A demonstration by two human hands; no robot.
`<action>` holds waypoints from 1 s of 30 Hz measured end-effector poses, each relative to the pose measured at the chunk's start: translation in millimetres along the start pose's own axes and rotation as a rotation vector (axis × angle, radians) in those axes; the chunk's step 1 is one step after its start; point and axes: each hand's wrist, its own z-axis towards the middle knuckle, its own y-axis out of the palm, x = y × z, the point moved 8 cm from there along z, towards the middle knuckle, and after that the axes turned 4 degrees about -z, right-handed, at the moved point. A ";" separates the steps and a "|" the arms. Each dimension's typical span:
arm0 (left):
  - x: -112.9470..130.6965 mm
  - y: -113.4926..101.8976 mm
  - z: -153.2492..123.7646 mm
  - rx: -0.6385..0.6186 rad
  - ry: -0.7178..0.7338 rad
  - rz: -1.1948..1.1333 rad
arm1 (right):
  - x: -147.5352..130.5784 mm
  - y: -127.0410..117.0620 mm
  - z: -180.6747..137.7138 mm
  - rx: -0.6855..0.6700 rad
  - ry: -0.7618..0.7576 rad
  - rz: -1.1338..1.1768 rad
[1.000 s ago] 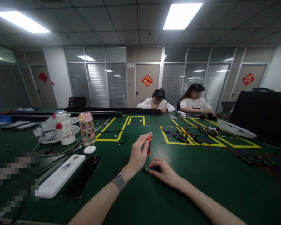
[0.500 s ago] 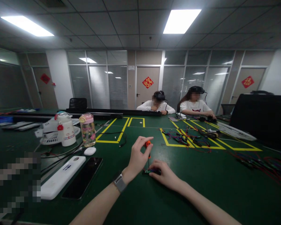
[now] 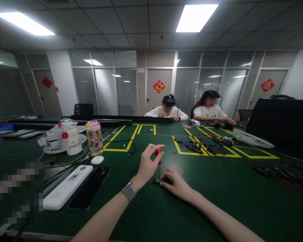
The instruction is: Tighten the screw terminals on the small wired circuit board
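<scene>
My left hand [image 3: 148, 164] is closed round the orange and black handle of a screwdriver [image 3: 159, 164], which stands nearly upright. Its thin shaft runs down to a small green circuit board [image 3: 157, 181] lying on the green table [image 3: 204, 211]. Whether the tip sits in a screw is too small to tell. My right hand [image 3: 176, 183] rests on the table and pinches the right side of the board. A dark part of it shows under those fingers, and the rest is hidden by them.
To my left lie a black phone [image 3: 91, 188], a white power bank [image 3: 68, 186] and a small white case [image 3: 97, 160], with a pink-lidded bottle [image 3: 94, 137] behind. Wired boards [image 3: 192, 145] lie right of centre. Two people sit across the table; a black case [image 3: 282, 127] stands at right.
The view has tilted slightly downward. My left hand stays on the screwdriver and my right hand on the board, with barely any shift. The person opposite has raised their head a little.
</scene>
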 end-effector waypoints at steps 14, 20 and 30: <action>2.0 -0.5 2.4 0.012 0.010 -0.003 | 8.7 4.2 4.7 0.019 -0.032 0.258; -5.4 14.9 3.5 -0.179 -0.135 -0.293 | -1.9 1.2 4.0 -0.014 -0.063 0.225; 6.3 2.3 4.4 -0.053 0.012 -0.006 | -1.7 1.8 4.3 -0.038 -0.054 0.167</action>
